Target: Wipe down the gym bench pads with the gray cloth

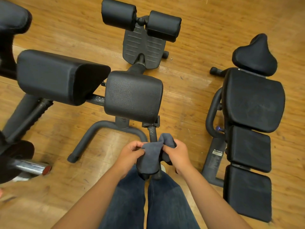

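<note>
Hands, left hand (pixel 132 150) and right hand (pixel 177 153), grip the gray cloth (pixel 152 156) (bunched up) low in the middle, below the black pad (pixel 133 95).

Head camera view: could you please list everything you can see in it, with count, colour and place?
gray cloth: one, dark gray, bunched between both hands at lower centre.
hip pads: two, black, centre and centre-left, on one bench frame.
roller pads: two, black, top centre, above a ribbed footplate.
footplate: one, dark gray, top centre.
folding bench: one, black, with several pad sections, at the right on the floor.
bar end: one, chrome, lower left, partly cut off.
wooden floor: brown planks, under everything.
jeans: blue, bottom centre.
left hand: one, gripping the cloth's left side.
right hand: one, gripping the cloth's right side.
</note>
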`<action>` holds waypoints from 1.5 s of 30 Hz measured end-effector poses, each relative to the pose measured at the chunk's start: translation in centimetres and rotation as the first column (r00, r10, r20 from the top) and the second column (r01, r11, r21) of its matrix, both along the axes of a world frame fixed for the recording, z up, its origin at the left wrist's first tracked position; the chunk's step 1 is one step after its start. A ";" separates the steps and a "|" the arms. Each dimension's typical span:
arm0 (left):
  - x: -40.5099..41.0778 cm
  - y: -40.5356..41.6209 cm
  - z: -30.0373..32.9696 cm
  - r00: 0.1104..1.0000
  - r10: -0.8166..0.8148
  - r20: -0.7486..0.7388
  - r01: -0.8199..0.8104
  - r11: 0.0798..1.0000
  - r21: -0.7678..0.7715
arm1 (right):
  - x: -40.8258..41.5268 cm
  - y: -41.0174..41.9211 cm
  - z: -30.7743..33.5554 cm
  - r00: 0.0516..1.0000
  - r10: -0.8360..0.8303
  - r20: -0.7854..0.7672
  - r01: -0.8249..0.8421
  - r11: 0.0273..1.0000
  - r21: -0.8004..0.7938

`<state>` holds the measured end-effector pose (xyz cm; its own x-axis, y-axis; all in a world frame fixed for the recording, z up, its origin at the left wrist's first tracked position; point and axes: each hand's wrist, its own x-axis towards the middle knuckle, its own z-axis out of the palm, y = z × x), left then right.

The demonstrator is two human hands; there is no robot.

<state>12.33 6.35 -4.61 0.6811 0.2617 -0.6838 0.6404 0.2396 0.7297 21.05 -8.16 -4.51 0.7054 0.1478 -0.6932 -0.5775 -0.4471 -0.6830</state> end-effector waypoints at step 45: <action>0.0 0.9 -12.3 0.917 0.301 -0.261 -0.296 0.953 0.060 | -0.2 -2.4 -13.1 0.989 -0.085 -0.117 0.063 0.982 -0.177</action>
